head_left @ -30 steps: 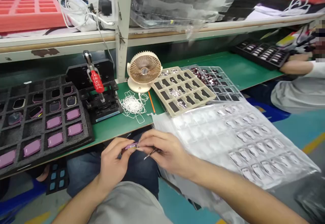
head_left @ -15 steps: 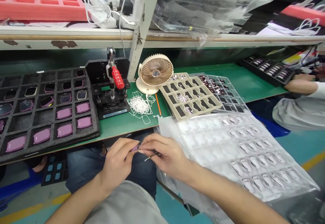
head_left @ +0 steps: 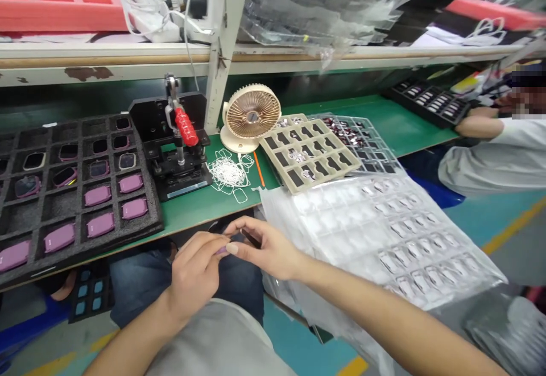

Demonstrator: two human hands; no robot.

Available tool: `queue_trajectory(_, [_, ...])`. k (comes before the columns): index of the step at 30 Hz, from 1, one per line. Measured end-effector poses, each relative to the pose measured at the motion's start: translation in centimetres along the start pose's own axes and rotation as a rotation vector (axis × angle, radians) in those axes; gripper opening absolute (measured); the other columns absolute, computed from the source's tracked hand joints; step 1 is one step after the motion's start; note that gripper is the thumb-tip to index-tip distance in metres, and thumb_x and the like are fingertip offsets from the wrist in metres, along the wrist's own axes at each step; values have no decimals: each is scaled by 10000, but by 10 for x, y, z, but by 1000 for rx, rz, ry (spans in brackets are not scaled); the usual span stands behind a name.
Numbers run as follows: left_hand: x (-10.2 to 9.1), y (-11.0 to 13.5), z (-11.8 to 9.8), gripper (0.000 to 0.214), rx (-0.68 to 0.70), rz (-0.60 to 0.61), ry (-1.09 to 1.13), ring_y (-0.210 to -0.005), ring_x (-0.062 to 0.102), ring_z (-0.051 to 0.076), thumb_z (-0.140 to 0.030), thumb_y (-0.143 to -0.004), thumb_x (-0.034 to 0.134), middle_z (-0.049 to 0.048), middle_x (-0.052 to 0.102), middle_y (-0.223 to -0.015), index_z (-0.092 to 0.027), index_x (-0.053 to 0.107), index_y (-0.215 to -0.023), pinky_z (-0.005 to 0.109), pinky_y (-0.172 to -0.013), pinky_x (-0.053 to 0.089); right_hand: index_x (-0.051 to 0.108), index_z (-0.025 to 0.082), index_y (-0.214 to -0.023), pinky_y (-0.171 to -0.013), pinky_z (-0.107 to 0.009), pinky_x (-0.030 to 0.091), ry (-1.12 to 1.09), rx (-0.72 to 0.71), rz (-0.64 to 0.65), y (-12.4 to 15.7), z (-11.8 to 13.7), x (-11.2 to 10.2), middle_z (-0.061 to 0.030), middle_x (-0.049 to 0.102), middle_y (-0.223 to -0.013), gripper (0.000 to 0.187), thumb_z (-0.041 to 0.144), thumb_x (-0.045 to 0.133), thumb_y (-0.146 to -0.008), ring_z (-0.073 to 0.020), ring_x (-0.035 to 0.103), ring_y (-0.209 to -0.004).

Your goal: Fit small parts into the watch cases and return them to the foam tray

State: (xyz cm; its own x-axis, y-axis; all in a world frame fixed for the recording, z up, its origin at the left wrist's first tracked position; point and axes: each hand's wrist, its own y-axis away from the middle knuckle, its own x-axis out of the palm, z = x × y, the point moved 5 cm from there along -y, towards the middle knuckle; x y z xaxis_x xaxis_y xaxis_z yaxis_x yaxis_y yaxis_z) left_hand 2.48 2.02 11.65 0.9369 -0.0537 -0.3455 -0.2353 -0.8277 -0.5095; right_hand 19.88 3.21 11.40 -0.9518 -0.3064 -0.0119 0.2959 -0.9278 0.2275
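Note:
Just above my lap, my left hand (head_left: 195,268) is closed around a small purple watch case (head_left: 222,250), mostly covered by the fingers. My right hand (head_left: 271,248) meets it from the other side, thumb and fingertips touching the case's edge. Dark tweezers (head_left: 251,239) lie inside the curled right fingers, with their tips out of sight. Left of my hands, a black foam tray (head_left: 156,211) carries several purple watch cases (head_left: 100,224), some face down and some showing dark screens. A tangle of thin white ring gaskets (head_left: 228,172) lies on the green bench beyond.
A press fixture with a red handle (head_left: 186,127) stands behind the tray, beside a beige fan (head_left: 252,117). An orange stick (head_left: 259,170), a beige parts tray (head_left: 294,182) and a plastic-covered blister tray (head_left: 341,217) sit rightward. A co-worker's sleeve (head_left: 495,154) is at far right.
The view has shifted slightly, so the bench things sit further left. My right fingers have turned over the case, and the tweezers have swung up, their pale tip no longer showing.

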Motion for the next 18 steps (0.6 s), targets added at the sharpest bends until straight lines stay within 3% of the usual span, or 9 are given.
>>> queue_trajectory(4, [10, 10, 3, 234, -96, 60, 34, -896, 779, 209, -118, -951, 673, 40, 820, -979, -273, 809, -1063, 327, -879, 625, 702, 190, -998, -846, -303, 578, -38, 7, -102, 21, -14, 4, -35, 775, -988, 450, 573, 855, -819, -169, 710, -882])
queue_trajectory(6, [21, 20, 15, 119, -296, 141, 133, -887, 772, 215, -234, -923, 746, 43, 814, -967, -270, 826, -1003, 304, -838, 627, 734, 193, -974, -770, -277, 572, 88, 22, -123, 34, -21, -5, -20, 785, -921, 452, 620, 806, -848, -165, 710, -820])
queue_trajectory(8, [34, 33, 34, 214, -575, 205, 320, -831, 759, 213, -370, -865, 820, 54, 807, -969, -253, 827, -1044, 279, -735, 628, 779, 209, -953, -709, -245, 552, 332, 68, -187, 51, -25, -35, 2, 791, -859, 383, 588, 732, -930, -152, 710, -766])
queue_trajectory(10, [44, 45, 50, 481, -836, 224, 512, -746, 725, 186, -455, -787, 883, 61, 797, -982, -230, 789, -1202, 259, -665, 615, 813, 248, -980, -747, -219, 547, 636, 178, -361, 74, -25, -89, 24, 813, -907, 258, 479, 698, -985, -142, 734, -812])
queue_trajectory(12, [50, 55, 62, 684, -1032, 259, 626, -685, 685, 163, -485, -694, 947, 57, 784, -924, -196, 753, -1282, 255, -660, 611, 815, 283, -1076, -874, -218, 538, 884, 333, -614, 105, -20, -159, 21, 823, -1079, 170, 372, 696, -993, -155, 753, -977])
queue_trajectory(15, [55, 64, 67, 668, -1211, 333, 698, -676, 678, 174, -492, -586, 1005, 43, 749, -758, -160, 804, -1129, 259, -697, 620, 783, 200, -1162, -956, -330, 530, 1005, 544, -894, 149, -19, -261, -119, 791, -1186, 286, 364, 571, -1064, -260, 722, -1128])
queue_trajectory(18, [60, 68, 63, 578, -1321, 283, 730, -699, 700, 189, -479, -571, 1015, 60, 776, -794, -167, 815, -1014, 274, -710, 632, 745, 154, -1175, -983, -426, 550, 1047, 736, -1005, 175, -29, -334, -144, 760, -1186, 309, 398, 593, -1064, -275, 709, -1129])
